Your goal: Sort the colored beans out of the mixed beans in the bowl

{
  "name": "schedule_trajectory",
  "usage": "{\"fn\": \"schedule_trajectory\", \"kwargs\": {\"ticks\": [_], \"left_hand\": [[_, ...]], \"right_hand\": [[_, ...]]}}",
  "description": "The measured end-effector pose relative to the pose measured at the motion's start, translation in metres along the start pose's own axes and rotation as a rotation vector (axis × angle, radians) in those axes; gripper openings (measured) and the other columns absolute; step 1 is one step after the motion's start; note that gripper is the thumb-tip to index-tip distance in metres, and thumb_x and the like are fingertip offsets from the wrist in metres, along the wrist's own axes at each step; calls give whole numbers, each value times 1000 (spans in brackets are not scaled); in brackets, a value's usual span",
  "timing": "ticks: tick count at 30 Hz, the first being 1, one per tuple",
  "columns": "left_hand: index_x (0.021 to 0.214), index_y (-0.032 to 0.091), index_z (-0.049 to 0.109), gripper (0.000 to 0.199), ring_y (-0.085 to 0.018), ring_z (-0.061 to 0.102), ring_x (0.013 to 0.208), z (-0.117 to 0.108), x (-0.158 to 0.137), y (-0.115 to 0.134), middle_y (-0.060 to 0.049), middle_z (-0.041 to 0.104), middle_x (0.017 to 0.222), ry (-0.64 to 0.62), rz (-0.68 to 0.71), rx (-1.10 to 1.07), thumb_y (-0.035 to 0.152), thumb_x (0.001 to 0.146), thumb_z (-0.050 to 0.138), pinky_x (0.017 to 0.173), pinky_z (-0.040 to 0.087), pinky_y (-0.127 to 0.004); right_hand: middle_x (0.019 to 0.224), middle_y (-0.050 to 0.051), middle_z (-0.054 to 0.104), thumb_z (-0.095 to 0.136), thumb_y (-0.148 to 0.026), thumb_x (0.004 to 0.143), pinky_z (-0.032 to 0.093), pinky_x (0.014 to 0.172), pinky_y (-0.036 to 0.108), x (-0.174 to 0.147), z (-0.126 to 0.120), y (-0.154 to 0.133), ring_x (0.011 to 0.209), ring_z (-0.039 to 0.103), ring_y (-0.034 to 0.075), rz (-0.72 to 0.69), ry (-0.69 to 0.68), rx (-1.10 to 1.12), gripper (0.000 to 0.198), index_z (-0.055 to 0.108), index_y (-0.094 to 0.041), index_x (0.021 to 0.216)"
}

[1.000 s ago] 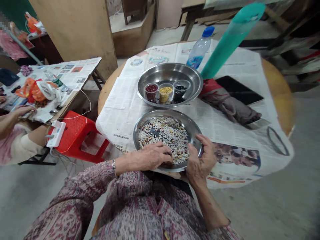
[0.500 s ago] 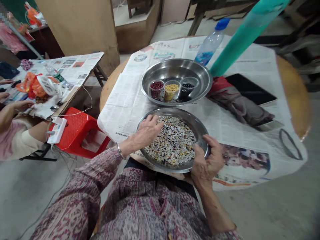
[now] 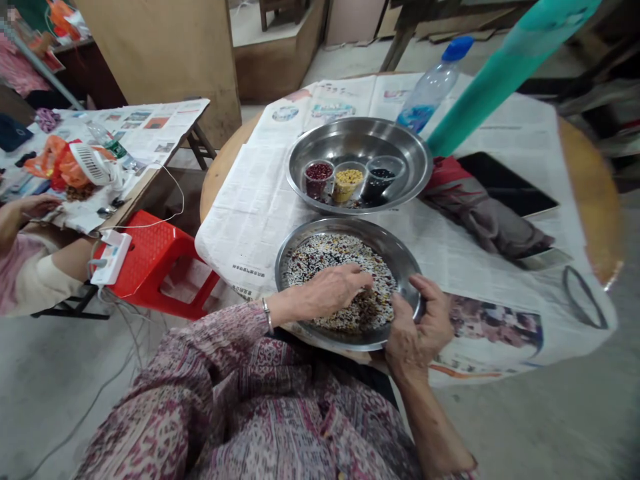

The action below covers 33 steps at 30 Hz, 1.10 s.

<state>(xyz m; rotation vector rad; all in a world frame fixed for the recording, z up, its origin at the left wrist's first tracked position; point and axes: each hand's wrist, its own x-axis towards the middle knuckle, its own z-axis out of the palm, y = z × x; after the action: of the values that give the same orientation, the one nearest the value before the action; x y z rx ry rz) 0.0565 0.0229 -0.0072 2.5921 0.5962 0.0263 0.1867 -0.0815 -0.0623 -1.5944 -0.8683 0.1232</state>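
A shallow steel basin at the table's near edge holds mixed white, black, yellow and dark red grains and beans. Over its middle is my left hand, with fingers bent together down at the grains; whatever they pinch is hidden. My right hand grips the basin's right rim, thumb inside and fingers outside. Just beyond stands a second steel basin. In it are three clear plastic cups: one of dark red beans, one of yellow beans and one of black beans.
Newspaper covers the round table. Behind the far basin are a blue-capped bottle and a green tube. A folded umbrella and a black tablet lie right. Left are a red stool, power strip and another person's hand.
My left hand has moved right and toward me, from the basin's left side to over its middle, its fingers now curled. My right hand keeps hold of the rim. The view shifted slightly.
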Motion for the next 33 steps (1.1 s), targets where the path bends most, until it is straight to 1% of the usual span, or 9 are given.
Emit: {"fn": "schedule_trajectory", "kwargs": {"ticks": [3, 6, 8, 13, 16, 21, 26, 29, 33], "left_hand": [[125, 20, 57, 25, -22, 53, 120, -7, 16, -7, -8, 55, 129, 133, -28, 107, 23, 101, 48, 101, 47, -36], [135, 18, 51, 62, -35, 42, 131, -13, 14, -14, -15, 45, 143, 195, -179, 238, 55, 88, 68, 106, 41, -50], [136, 18, 51, 75, -38, 41, 130, -13, 8, -19, -18, 44, 142, 155, -216, 273, 62, 79, 75, 103, 42, -52], [115, 20, 61, 21, -22, 57, 103, -10, -11, -23, -8, 57, 113, -22, -93, 179, 18, 98, 51, 88, 48, -33], [107, 18, 62, 25, -17, 59, 89, -12, -24, -17, -5, 59, 101, -84, -67, 98, 9, 98, 41, 83, 48, -28], [110, 17, 63, 15, -17, 60, 101, -15, -48, -2, -6, 61, 111, -127, 98, 52, 22, 100, 52, 93, 47, -26], [113, 22, 65, 27, -17, 57, 110, -6, -39, 3, -4, 63, 123, -121, 349, 119, 7, 92, 55, 100, 44, -28], [114, 25, 65, 25, -23, 50, 122, -3, -19, -1, -3, 58, 135, -58, 317, 264, 15, 94, 55, 99, 43, -36], [120, 21, 61, 25, -28, 47, 124, -15, -4, -12, -10, 54, 135, 20, 97, 408, 18, 98, 49, 98, 43, -41]], "right_hand": [[120, 10, 67, 64, -31, 82, 42, 107, 49, 0, -1, -1, 117, 60, 27, 9, -3, -19, 35, 68, -17, 114], [119, 11, 67, 63, -32, 82, 42, 107, 49, 1, -1, -3, 117, 60, 28, 15, -6, -20, 35, 69, -17, 113], [119, 11, 67, 63, -31, 82, 41, 108, 50, 0, -1, -3, 118, 60, 28, 6, -5, -16, 34, 69, -16, 113], [119, 11, 67, 63, -29, 82, 42, 108, 50, 0, 0, -4, 117, 60, 27, 5, 1, -8, 33, 69, -16, 112], [119, 11, 67, 63, -30, 81, 42, 108, 51, 1, 2, -5, 118, 60, 28, 18, 13, 1, 33, 69, -16, 110], [118, 12, 67, 62, -32, 81, 41, 109, 52, 1, 2, -5, 117, 60, 28, 31, 15, 2, 31, 69, -16, 107], [119, 12, 67, 62, -31, 81, 41, 109, 52, 1, 2, -5, 118, 60, 27, 20, 11, -3, 30, 68, -17, 107], [119, 12, 67, 61, -31, 82, 40, 109, 53, 1, 2, -5, 118, 60, 27, 24, 4, 0, 29, 68, -17, 107], [120, 12, 67, 61, -31, 82, 40, 110, 52, 2, 3, -5, 119, 60, 27, 21, 3, 9, 30, 68, -17, 107]]}}
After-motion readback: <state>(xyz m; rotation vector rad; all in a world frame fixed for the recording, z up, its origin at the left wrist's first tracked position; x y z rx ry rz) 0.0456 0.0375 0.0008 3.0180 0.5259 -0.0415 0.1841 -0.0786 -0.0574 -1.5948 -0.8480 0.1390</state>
